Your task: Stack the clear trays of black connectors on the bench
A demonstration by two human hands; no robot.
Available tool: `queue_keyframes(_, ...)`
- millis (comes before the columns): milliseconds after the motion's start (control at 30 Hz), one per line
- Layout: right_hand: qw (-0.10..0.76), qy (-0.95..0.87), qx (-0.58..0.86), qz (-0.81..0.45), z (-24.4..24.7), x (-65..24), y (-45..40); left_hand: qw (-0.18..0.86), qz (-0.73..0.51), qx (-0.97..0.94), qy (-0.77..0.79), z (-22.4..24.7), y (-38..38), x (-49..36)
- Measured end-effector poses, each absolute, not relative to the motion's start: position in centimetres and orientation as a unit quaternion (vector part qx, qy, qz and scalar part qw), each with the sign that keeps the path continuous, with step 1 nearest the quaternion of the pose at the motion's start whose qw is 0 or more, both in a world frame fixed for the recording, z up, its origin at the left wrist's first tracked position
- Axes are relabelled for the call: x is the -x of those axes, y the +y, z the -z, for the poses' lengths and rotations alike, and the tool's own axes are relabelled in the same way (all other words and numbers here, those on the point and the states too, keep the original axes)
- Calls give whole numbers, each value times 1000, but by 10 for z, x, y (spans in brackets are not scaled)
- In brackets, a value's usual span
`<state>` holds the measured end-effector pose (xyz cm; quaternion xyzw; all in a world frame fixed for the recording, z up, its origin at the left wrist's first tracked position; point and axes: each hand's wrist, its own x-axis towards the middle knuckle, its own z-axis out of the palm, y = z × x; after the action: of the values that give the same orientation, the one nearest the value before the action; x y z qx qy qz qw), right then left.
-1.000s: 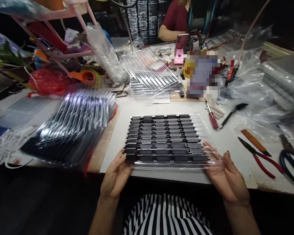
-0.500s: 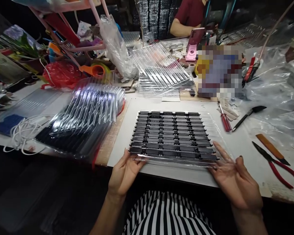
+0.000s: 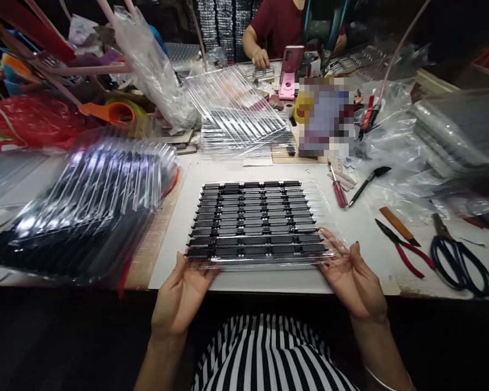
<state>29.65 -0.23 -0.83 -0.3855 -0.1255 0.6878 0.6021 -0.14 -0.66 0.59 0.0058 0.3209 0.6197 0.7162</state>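
A clear plastic tray (image 3: 328, 217) filled with rows of black comb-edged strips (image 3: 252, 217) lies low over a white board at the table's front. My left hand (image 3: 183, 293) grips its near left corner, thumb at the edge and fingers underneath. At the near right corner, my right hand (image 3: 352, 279) holds the tray, its fingers showing through the clear plastic. The strips fill the tray's left and middle; bare ridged plastic shows along the right side.
Left stands a stack of ridged clear trays (image 3: 93, 190) over dark contents. More clear trays (image 3: 236, 114) lie behind. To the right are a screwdriver (image 3: 338, 190), a black-tipped tool (image 3: 369, 184), pliers (image 3: 403, 247) and scissors (image 3: 460, 266). Across the table sits a person (image 3: 275, 30) near a propped phone (image 3: 292, 62).
My view has turned right, so the scissors now show. Both hands still hold the tray at its near corners. The co-worker's hand has come into sight beside the phone.
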Motion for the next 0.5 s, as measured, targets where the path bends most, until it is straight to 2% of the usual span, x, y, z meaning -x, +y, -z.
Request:
queue_keyframes(367, 556, -181, 334, -740, 7, -310, -10, 684, -636, -4, 358, -8, -1, -2)
queue_keyframes(500, 565, -213, 316, -732, 12, -317, -12, 670, -628, -11, 397, -9, -1, -3)
